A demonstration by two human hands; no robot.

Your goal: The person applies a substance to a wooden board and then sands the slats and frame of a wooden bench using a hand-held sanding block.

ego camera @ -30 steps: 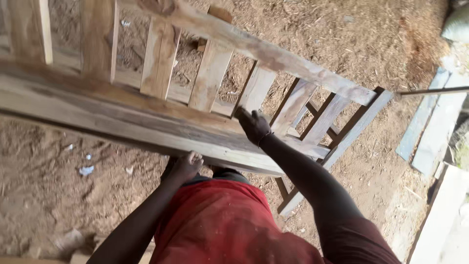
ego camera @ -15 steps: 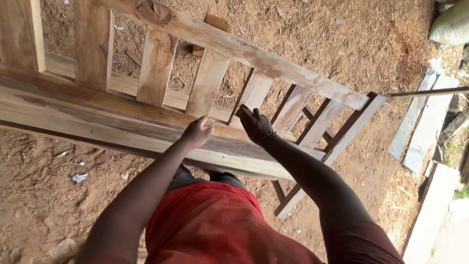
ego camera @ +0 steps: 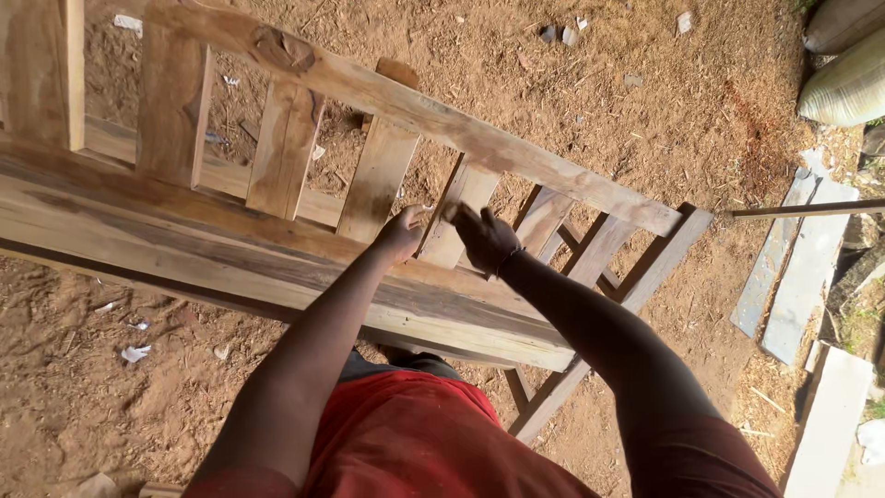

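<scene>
Both hands are up on the slatted wooden frame (ego camera: 387,101), which stands tilted over the sawdust-strewn dirt ground (ego camera: 645,111). The left hand (ego camera: 402,232) curls loosely against 1 upright slat (ego camera: 461,217), near the frame's wide lower rail (ego camera: 230,258); I cannot tell if it truly grips. The right hand (ego camera: 485,238), fingers loosely spread, lies flat on that same slat, just beside the left. Pale boards (ego camera: 802,267) lie beyond the frame's right end.

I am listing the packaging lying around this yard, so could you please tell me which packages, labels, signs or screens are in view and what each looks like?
Sacks: two bulging pale grey-green sacks lying at the top right edge, partly cut off.
Paper scraps: small white crumpled bits on the dirt at lower left, too small to tell whether they are wrappers.
No labels, signs or screens are visible.
</scene>
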